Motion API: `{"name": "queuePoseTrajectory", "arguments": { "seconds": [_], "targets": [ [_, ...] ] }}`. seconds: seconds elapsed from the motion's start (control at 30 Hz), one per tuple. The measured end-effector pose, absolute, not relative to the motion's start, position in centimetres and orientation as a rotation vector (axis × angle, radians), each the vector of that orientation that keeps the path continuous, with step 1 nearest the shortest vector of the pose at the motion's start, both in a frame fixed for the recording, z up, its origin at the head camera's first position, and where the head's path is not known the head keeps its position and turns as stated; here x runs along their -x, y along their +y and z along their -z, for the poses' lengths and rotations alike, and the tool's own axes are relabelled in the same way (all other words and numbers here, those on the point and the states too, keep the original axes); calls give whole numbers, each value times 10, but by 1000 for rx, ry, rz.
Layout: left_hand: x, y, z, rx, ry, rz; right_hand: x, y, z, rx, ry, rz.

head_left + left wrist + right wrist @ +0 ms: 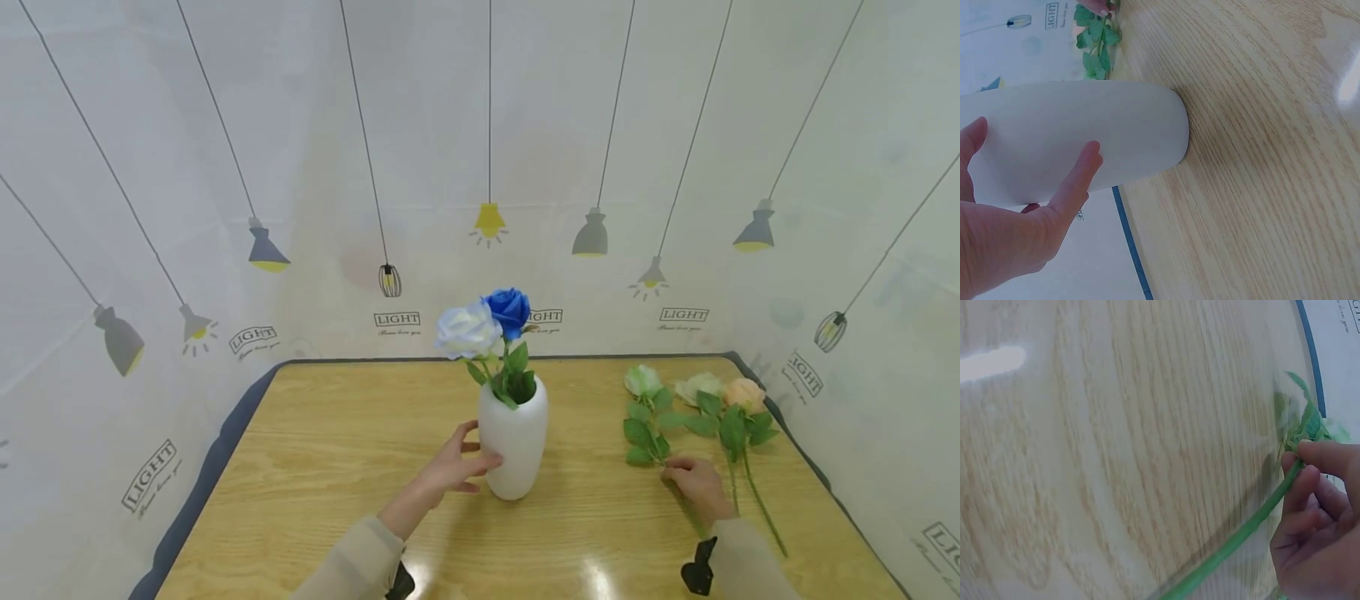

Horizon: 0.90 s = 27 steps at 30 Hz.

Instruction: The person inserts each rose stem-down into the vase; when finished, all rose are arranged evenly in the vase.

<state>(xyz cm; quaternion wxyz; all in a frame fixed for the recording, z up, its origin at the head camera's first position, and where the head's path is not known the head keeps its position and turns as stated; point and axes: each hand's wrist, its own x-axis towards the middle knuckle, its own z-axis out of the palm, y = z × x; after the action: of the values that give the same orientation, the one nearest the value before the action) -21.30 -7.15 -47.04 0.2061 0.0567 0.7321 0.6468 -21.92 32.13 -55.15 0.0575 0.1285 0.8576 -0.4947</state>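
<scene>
A tall white vase (514,446) stands upright on the table, holding a blue rose (507,313) and a pale white-blue rose (468,331). My left hand (450,471) holds the vase loosely from its left side, fingers spread over its wall; part of the fingers is hidden behind it in the left wrist view. Over on the right, my right hand (699,486) pinches the green stem (1235,540) of a whitish-green rose (642,381) between thumb and fingers, just below its leaves. The rose's head lies away from me.
Beside the right hand lie a cream rose (699,387) and a peach rose (745,395), their stems toward me. The wooden table (337,450) meets a pale curtain (322,167) printed with hanging lamps at its back and sides.
</scene>
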Motion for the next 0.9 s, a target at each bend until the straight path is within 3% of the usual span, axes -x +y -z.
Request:
{"name": "queuePoseTrajectory", "arguments": {
  "seconds": [0.7, 0.9],
  "targets": [
    [211, -71, 467, -160, 2031, -1803, 223, 288, 522, -288, 2380, 1935],
    [211, -72, 467, -156, 2028, -1806, 251, 296, 565, -61, 2336, 2132]
  ]
}}
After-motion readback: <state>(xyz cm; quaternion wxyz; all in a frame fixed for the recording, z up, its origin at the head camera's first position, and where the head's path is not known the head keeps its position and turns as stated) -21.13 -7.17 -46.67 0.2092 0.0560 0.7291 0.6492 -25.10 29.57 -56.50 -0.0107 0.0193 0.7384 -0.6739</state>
